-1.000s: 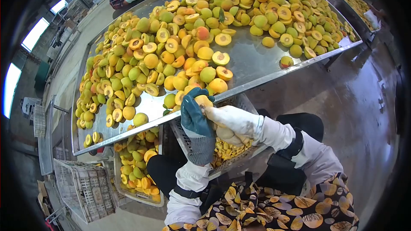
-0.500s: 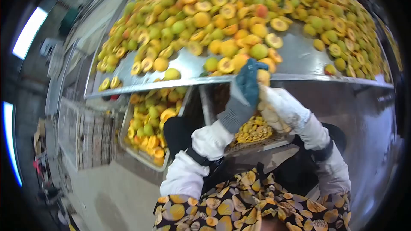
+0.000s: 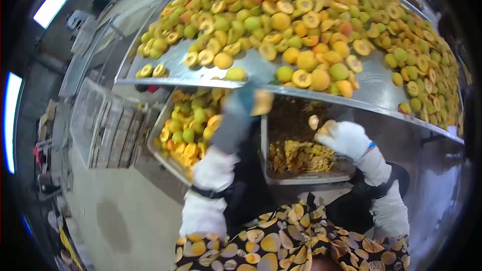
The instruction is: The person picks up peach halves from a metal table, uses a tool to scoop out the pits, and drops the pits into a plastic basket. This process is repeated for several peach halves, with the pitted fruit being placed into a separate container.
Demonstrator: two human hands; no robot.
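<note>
My left hand [image 3: 240, 108], in a teal and grey glove, is smeared by motion near the table's front edge. It is closed on a yellow peach half [image 3: 262, 102]. My right hand [image 3: 346, 140] wears a white glove and sits above the right-hand crate. Its yellowish fingertips are drawn together, and what they hold, if anything, cannot be made out. Just left of these fingertips a small pale piece, perhaps a pit [image 3: 314, 122], is in the air. Below lies a heap of yellow-brown pits or scraps [image 3: 301, 156] in the crate [image 3: 307, 178].
A metal table [image 3: 175, 65] bears a large pile of whole and halved peaches [image 3: 281, 22]. Under its front edge, left, stands a crate [image 3: 161, 155] of peaches and halves [image 3: 188, 133]. Stacked crates [image 3: 113, 130] stand farther left on the concrete floor.
My hands have come apart. The left moved left with a peach half; the right moved slightly right and down, with the pale piece now beside it. The view has shifted.
</note>
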